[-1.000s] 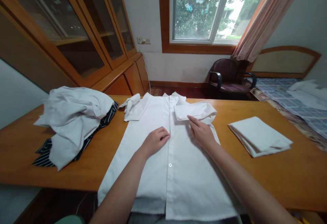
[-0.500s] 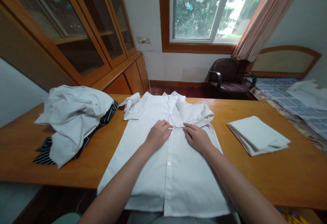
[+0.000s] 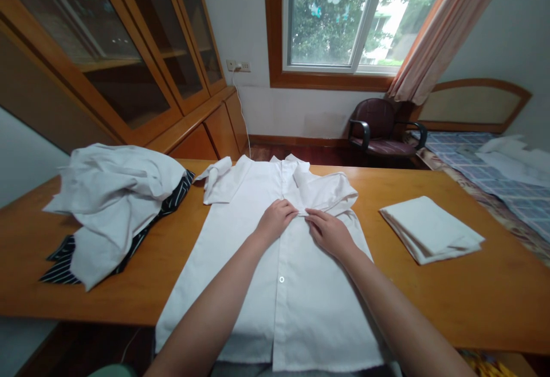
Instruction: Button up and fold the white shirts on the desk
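**A:** What are the fingers doing?

**B:** A person's left hand [image 3: 277,221] and right hand [image 3: 330,232] meet over a white shirt [image 3: 313,308], fingertips nearly touching. Both sets of fingers are drawn narrow, pinching the lower edge of the folded sleeve [image 3: 324,191]; how tightly, one cannot tell.

**A:** What has just changed?

**B:** A second ago, only the right hand is at that sleeve, while the left rests by the button placket [image 3: 280,302]. Now both share one edge, and the sleeve's end sits lower, close beside the placket.

**A:** What does that mean for the shirt?

**B:** The two-handed hold appears to give better control of the edge. That sleeve is turned in across the chest, though its outer fold looks loose and creased. The opposite sleeve [image 3: 219,185] lies bunched at its shoulder, touched by neither hand.

**A:** And beyond the hands?

**B:** The shirt lies front up on a wooden table [image 3: 481,302], collar away from the person, hem at the near edge. To the right, well apart, sits a folded white cloth [image 3: 429,225]; to the left, a rumpled white heap [image 3: 120,188] covers part of a dark striped cloth [image 3: 62,274]. A chair [image 3: 378,128] stands beyond, near the window [image 3: 326,27].
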A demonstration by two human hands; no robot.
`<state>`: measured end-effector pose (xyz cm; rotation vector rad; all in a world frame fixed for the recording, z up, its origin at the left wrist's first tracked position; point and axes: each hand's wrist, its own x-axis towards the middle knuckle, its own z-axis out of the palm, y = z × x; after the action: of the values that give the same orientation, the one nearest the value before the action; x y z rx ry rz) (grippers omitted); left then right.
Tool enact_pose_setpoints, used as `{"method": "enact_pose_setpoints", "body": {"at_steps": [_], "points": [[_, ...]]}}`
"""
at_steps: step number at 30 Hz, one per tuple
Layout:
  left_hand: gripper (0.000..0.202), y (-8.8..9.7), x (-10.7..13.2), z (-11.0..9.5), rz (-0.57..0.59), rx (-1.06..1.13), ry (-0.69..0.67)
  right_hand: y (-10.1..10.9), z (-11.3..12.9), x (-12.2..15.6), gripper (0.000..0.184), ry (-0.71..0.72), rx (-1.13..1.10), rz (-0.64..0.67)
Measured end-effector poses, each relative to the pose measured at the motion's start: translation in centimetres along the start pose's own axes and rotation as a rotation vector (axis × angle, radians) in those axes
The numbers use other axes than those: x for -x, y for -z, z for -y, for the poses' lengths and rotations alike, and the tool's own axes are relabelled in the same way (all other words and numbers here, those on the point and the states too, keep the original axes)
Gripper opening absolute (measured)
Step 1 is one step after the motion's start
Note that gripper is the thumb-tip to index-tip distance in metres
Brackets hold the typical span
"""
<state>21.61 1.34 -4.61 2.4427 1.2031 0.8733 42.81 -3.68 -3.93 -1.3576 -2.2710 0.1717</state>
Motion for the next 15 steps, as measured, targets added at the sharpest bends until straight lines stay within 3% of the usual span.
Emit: {"method": "enact_pose_setpoints", "body": {"at_steps": [6, 12, 15], "points": [[0.012, 0.7, 0.1, 0.4, -0.057, 0.168, 0.066, 0.0, -0.2, 0.0, 0.027, 0.001, -0.011, -0.003], [0.014, 2.4, 0.3, 3.9, -0.396, 0.185, 0.289, 0.0, -0.1, -0.1, 0.022, -0.016, -0.017, 0.015], [0.013, 3.4, 0.5, 5.3, -0.512, 0.197, 0.397, 0.1, 0.0, -0.1, 0.022, -0.027, -0.009, 0.027]]}}
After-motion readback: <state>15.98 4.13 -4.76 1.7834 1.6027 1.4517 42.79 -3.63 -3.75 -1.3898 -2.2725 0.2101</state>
